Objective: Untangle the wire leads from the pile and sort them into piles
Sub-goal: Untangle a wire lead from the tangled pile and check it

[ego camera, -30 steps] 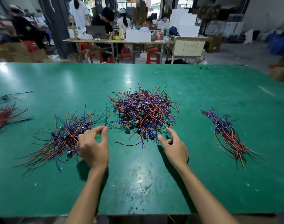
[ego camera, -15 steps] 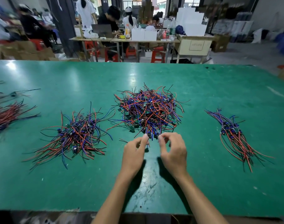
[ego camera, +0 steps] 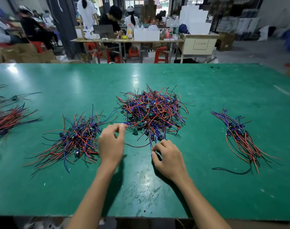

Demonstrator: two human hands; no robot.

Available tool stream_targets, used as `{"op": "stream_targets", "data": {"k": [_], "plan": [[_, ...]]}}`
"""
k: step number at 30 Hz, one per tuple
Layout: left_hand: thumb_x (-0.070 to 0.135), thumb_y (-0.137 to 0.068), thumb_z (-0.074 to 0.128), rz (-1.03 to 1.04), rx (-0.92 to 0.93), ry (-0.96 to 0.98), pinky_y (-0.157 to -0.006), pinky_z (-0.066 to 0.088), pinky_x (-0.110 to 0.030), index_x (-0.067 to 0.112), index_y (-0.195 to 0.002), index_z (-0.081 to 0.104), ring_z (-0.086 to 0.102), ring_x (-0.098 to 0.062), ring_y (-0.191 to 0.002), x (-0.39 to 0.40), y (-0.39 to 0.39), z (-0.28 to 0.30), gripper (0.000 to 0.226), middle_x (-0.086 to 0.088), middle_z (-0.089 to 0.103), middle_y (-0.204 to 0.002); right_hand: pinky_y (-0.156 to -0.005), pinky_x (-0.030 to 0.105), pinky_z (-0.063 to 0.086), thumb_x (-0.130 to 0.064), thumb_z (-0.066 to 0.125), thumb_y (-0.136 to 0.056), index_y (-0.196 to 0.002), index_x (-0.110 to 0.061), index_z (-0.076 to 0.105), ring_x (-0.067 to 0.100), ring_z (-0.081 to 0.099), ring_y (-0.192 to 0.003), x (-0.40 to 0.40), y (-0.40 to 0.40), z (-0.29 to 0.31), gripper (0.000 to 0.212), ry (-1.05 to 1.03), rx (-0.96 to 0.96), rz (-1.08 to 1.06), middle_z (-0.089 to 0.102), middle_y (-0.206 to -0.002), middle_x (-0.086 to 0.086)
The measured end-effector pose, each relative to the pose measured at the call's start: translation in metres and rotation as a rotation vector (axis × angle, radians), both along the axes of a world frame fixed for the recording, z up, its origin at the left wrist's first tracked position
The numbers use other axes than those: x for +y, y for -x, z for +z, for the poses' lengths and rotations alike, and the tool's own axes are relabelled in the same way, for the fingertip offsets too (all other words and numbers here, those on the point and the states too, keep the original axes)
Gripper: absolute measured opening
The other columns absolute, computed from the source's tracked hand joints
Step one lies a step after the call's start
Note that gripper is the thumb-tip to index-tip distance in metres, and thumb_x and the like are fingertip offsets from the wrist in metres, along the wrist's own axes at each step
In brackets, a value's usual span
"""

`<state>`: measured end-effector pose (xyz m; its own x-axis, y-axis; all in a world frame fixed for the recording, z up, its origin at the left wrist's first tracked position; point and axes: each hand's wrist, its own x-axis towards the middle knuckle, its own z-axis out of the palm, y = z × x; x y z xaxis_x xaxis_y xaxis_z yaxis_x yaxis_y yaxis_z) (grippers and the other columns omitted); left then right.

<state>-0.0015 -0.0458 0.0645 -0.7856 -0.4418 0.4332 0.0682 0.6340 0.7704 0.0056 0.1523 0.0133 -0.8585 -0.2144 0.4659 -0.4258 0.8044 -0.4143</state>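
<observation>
Fingers of the left hand [ego camera: 110, 146] curl loosely, thumb and forefinger drawn close at the tips right at the near-left fringe of the tangled central pile [ego camera: 151, 113]. They sit where blue strands trail out of the heap; whether a lead is actually pinched between them cannot be told, since the tips are blurred and the wires there are thin. The other fingers of that hand are bent but not clenched.

Over at the right hand [ego camera: 168, 158], the fingers are half curled with a clear gap between thumb and forefinger — nothing is gripped. The knuckles lie just below the near edge of the central pile, and the fingertips come close to a blue lead [ego camera: 151, 142] hanging down out of the heap; contact cannot be judged. A single dark wire [ego camera: 136, 145] lies in a shallow curve on the green table [ego camera: 141, 187] between the two hands.

The leads are red, blue and black, many with small green boards and blue parts attached. Left of the central heap, just beside the left hand, spreads a looser left pile [ego camera: 75, 139]. Well apart on the right lies a narrower right pile [ego camera: 241, 139] with its strands running roughly one way — a black wire loops at its near end. At the far left edge sits a mostly red bundle [ego camera: 5, 121].
</observation>
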Motion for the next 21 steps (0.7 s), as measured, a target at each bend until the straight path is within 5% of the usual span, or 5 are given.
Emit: {"op": "stream_targets", "data": {"k": [3,7,11,17,21], "plan": [[0.033,-0.099,0.058,0.014,-0.035,0.243,-0.073,0.039,-0.030,0.027,-0.101,0.073,0.057,-0.017,-0.093,0.018,0.004,-0.015,0.017,0.005,0.068,-0.095,-0.078,0.036,0.045,-0.022,0.068,-0.089,-0.084,-0.017,0.069,0.021,0.058,-0.086,0.000,0.001,0.000,0.007,0.040,-0.006,-0.080,0.065,-0.084,-0.004],[0.028,-0.105,0.043,0.089,-0.395,0.479,-0.112,0.030,-0.042,0.012,-0.146,0.049,0.036,-0.024,-0.143,0.010,0.018,-0.044,0.045,-0.009,0.046,-0.152,-0.080,0.032,0.037,-0.020,0.069,-0.089,-0.091,-0.023,0.069,0.018,0.057,-0.093,0.009,-0.001,0.004,0.004,0.278,0.083,-0.349,0.067,-0.095,-0.007],[0.020,-0.102,0.047,0.064,-0.347,0.455,-0.102,0.035,-0.042,0.012,-0.128,0.064,0.052,-0.026,-0.125,0.001,0.016,-0.059,0.032,-0.008,0.063,-0.133,-0.092,0.042,0.034,-0.012,0.074,-0.077,-0.115,-0.016,0.064,0.032,0.050,-0.122,0.031,-0.003,0.014,0.040,0.531,0.154,-0.853,0.057,-0.131,0.009],[0.023,-0.100,0.053,0.121,-0.332,0.400,-0.111,0.031,-0.047,0.007,-0.130,0.059,0.041,-0.031,-0.138,0.004,0.018,-0.056,0.035,-0.017,0.052,-0.145,-0.122,0.054,0.003,-0.031,0.069,-0.084,-0.154,-0.002,0.028,0.043,0.001,-0.154,0.073,-0.023,0.001,0.086,0.287,-0.275,-1.069,0.003,-0.163,0.035],[0.027,-0.104,0.043,0.037,-0.423,0.461,-0.112,0.032,-0.048,0.004,-0.140,0.054,0.037,-0.033,-0.143,0.006,0.019,-0.058,0.043,-0.017,0.049,-0.149,-0.126,0.047,-0.001,-0.044,0.038,-0.103,-0.160,-0.002,0.013,0.044,-0.002,-0.154,0.055,-0.030,0.000,0.075,-0.004,-0.520,-0.863,0.002,-0.162,0.037]]}}
